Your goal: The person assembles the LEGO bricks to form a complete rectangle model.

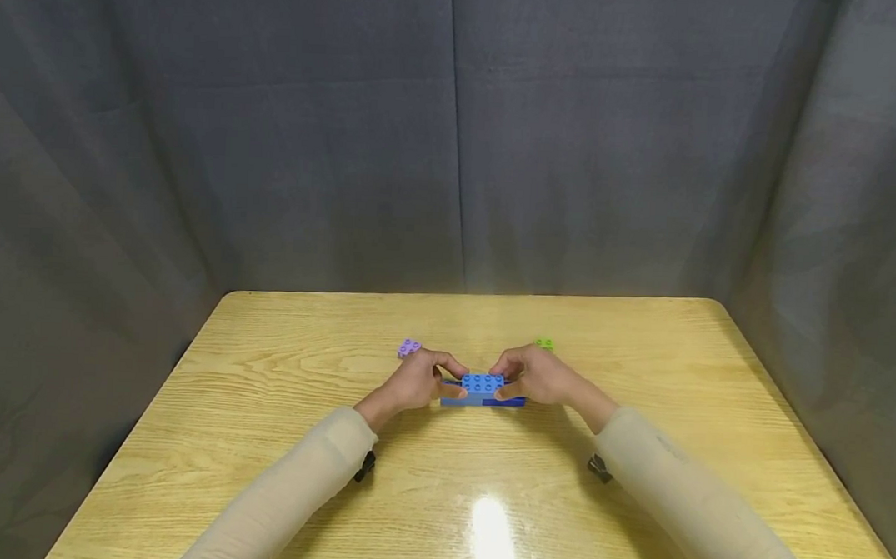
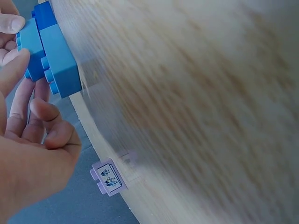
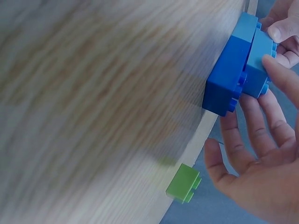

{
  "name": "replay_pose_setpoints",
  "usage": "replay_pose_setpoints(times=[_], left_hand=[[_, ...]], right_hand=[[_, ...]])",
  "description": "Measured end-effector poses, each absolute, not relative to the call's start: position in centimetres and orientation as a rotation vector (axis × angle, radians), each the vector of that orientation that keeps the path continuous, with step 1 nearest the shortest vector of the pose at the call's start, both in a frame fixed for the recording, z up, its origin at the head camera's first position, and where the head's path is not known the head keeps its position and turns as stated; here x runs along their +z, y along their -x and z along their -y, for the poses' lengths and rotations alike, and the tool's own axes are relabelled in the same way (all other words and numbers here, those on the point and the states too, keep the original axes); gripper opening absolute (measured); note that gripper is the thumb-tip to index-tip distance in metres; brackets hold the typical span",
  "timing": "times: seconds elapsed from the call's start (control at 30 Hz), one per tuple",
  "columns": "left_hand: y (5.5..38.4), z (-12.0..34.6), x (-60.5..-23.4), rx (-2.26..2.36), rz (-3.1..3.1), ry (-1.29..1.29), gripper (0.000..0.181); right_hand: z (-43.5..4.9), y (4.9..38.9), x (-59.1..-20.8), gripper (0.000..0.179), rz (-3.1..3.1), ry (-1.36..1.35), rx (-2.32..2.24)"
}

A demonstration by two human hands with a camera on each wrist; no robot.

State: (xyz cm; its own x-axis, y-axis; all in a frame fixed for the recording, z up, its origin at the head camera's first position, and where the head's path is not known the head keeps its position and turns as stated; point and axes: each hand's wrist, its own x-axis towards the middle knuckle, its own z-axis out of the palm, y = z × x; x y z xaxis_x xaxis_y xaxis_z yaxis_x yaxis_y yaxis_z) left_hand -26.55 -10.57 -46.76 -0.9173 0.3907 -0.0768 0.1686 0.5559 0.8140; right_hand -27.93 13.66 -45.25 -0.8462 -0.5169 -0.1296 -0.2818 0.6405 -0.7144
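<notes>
Both hands hold a light blue toy brick [image 1: 482,389] with two rows of studs, one at each end. My left hand [image 1: 416,381] pinches its left end between thumb and fingers; my right hand [image 1: 540,375] does the same at the right end. Directly beneath, a second light blue brick [image 2: 64,65] and a dark blue brick [image 3: 225,74] stand end to end on the table, studs up. The held brick straddles their joint, and a narrow dark line shows between it and the lower pair in both wrist views.
A purple brick [image 1: 407,347] with a printed picture on its side sits beyond my left hand. Past my right hand is a small green brick [image 3: 183,183]. The wooden table [image 1: 303,331] ends at a grey curtain [image 1: 349,142].
</notes>
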Motion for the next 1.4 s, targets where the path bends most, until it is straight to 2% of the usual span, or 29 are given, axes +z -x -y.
replay_pose_setpoints(times=[0.7,0.97,1.4], left_hand=[[26.8,11.1,-47.4,1.2,-2.607,-0.59,0.031],[26.9,11.1,-47.9,1.193,-2.61,-0.643,0.038],[26.7,10.8,-48.2,1.197,-2.585,-0.621,0.037]], right_hand=[[-14.3,28.5,-46.0,0.027,-2.534,0.64,-1.056],[-15.3,28.8,-45.4,0.03,-2.559,0.574,-1.142],[-17.1,30.5,-45.9,0.03,-2.635,0.481,-1.232]])
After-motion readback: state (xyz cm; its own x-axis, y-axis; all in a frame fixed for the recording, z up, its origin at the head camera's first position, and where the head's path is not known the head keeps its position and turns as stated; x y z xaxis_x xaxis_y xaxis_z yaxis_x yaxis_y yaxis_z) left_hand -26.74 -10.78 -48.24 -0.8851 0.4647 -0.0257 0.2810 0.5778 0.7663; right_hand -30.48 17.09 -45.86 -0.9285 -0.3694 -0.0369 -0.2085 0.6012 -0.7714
